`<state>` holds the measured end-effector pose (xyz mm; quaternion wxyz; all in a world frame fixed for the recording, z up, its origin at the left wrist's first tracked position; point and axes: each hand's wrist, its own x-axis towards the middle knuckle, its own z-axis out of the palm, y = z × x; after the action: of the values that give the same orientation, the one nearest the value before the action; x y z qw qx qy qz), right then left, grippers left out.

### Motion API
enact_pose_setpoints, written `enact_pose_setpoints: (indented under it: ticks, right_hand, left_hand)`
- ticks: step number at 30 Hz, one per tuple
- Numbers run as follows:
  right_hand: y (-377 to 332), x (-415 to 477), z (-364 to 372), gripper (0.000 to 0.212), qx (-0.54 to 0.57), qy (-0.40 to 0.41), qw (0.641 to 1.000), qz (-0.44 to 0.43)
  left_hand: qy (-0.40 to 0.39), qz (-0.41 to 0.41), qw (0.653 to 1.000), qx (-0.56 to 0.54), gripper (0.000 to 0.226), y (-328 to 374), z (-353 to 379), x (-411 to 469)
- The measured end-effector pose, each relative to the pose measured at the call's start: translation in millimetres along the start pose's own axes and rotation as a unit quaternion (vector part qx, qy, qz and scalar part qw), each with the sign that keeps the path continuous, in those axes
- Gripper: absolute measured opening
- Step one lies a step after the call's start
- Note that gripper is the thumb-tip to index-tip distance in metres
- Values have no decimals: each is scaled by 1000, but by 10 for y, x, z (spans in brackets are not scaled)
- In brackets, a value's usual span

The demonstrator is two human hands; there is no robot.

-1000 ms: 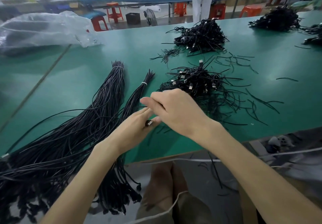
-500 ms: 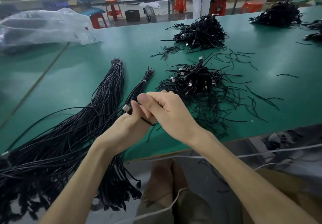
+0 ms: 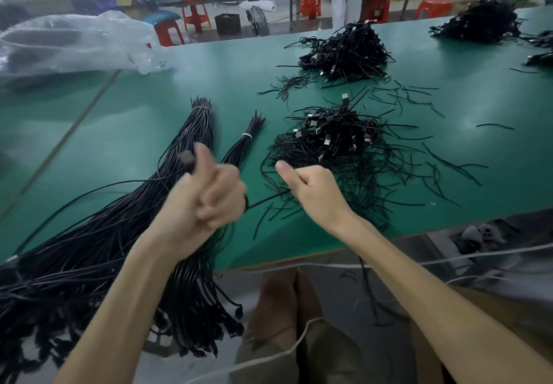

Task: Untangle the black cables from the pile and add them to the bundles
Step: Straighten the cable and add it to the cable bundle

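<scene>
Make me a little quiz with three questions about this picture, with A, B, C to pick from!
1. Where does the clear plastic bag lie?
A) on a stool
B) at the far left of the table
C) in a hand

2. What colour is the table top?
A) green
B) red
C) white

3. What is the left hand doing?
A) lying flat
B) holding scissors
C) gripping a black cable

Answers: 1 B, the bag sits on the far left part; 2 A, the bare top is green; 3 C, its fingers curl round the cable.
</scene>
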<state>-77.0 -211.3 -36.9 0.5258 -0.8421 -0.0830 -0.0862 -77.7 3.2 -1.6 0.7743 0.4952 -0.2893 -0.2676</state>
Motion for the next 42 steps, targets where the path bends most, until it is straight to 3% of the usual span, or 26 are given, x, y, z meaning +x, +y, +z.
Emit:
enact_pose_setpoints:
  ticks: [2, 3, 5, 9, 12, 15, 19, 22, 24, 29, 30, 31, 32, 33, 34, 35, 38, 42]
  right_hand:
    - [-98, 73, -1, 67, 22, 33, 999, -1]
    - [-167, 101, 17, 67, 27, 38, 999, -7]
    - [-314, 107, 80, 67, 35, 28, 999, -28]
    - [-429, -30, 229, 67, 68, 13, 996, -56]
    - [-390, -145, 292, 66, 97, -13, 994, -39]
    - [-357, -207, 335, 67, 118, -24, 992, -31]
    - [-307, -203, 334, 68, 120, -23, 992, -34]
    - [-214, -213, 325, 67, 113, -38, 992, -33]
    - [-169, -207, 310, 67, 86, -58, 994, -42]
    - [-93, -140, 132, 66, 71, -82, 994, -20]
    - [-80, -100, 82, 67, 78, -71, 994, 0]
    - [-74, -47, 43, 67, 74, -55, 996, 18]
    - [-92, 11, 17, 68, 54, -35, 997, 30]
    - [-143, 60, 21, 68, 26, -19, 999, 31]
    - [-218, 94, 50, 69, 1, -12, 1000, 21]
    - [-294, 106, 94, 69, -18, -9, 1000, 4]
    - [-430, 10, 229, 71, -23, 8, 999, -38]
    - [-417, -149, 260, 69, -16, 29, 998, -55]
  left_hand:
    - [14, -49, 954, 295, 66, -115, 51, 25]
    - [5, -59, 926, 372, 66, -186, 79, 53]
    - [34, -37, 907, 418, 58, -326, 138, 121]
    - [148, -12, 944, 295, 59, -425, 143, 195]
    - [134, -21, 981, 142, 73, -420, 111, 231]
    - [131, -2, 991, 20, 81, -406, 157, 273]
    - [157, 33, 987, -24, 78, -341, 223, 302]
    - [175, 76, 961, -202, 72, -222, 214, 287]
    - [129, 84, 939, -309, 63, -166, 214, 246]
    - [34, 91, 902, -421, 55, -102, 94, 47]
    - [27, 73, 919, -386, 56, -104, 52, -6]
    - [38, 36, 962, -269, 56, -120, 23, -44]
    - [54, -10, 996, -76, 59, -159, 18, -51]
    - [49, -55, 988, 139, 61, -216, 57, -41]
    - [28, -87, 950, 300, 60, -282, 102, -12]
    - [23, -91, 920, 381, 56, -335, 136, 16]
    - [119, -39, 916, 381, 52, -346, 121, 58]
    - [94, -33, 913, 395, 48, -376, 77, 71]
